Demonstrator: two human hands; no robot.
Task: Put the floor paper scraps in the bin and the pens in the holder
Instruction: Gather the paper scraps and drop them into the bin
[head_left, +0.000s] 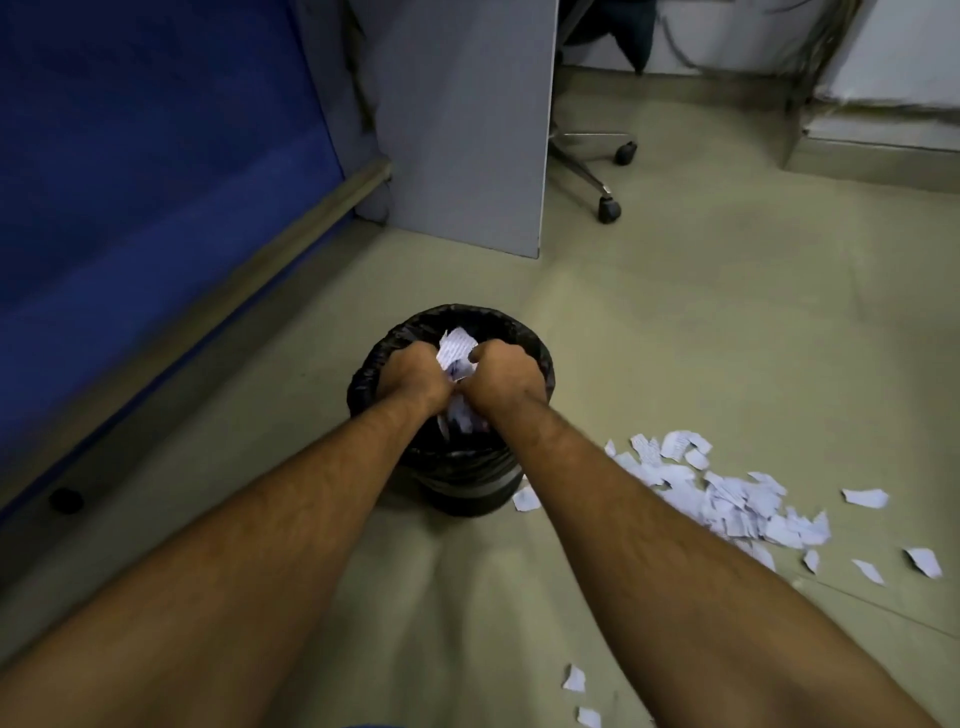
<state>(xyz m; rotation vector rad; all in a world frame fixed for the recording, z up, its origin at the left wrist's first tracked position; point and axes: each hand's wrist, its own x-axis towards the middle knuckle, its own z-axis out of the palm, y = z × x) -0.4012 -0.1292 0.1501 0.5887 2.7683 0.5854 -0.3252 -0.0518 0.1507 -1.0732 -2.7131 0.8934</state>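
Both hands are over the mouth of the bin, side by side and almost touching at the wrists. Left hand (410, 371) and right hand (501, 374) have their fingers curled downward, and between them they grip a bunch of paper scraps (456, 349); white torn pieces with lines of print stick up above the knuckles and hang below the wrists into the opening. How the fingertips lie under the paper cannot be seen. Bare forearms run back from the hands to the lower corners of the view.

The bin (535, 358) is round and dark, lined with a black plastic bag whose edge is folded over the rim. It stands on the floor (675, 322), which is pale beige.

Just to the right of the bin a heap of scraps (737, 501) lies on the floor, part of it hidden behind the right forearm. One loose piece (525, 499) lies against the foot of the bin. Several more single pieces are scattered further right, and two lie near the bottom edge of the view.

Beyond the bin stands a grey panel (467, 130). A blue partition (156, 156) runs along the left side. Behind the panel the wheeled base of an office chair (608, 208) shows, with two castors on the floor.
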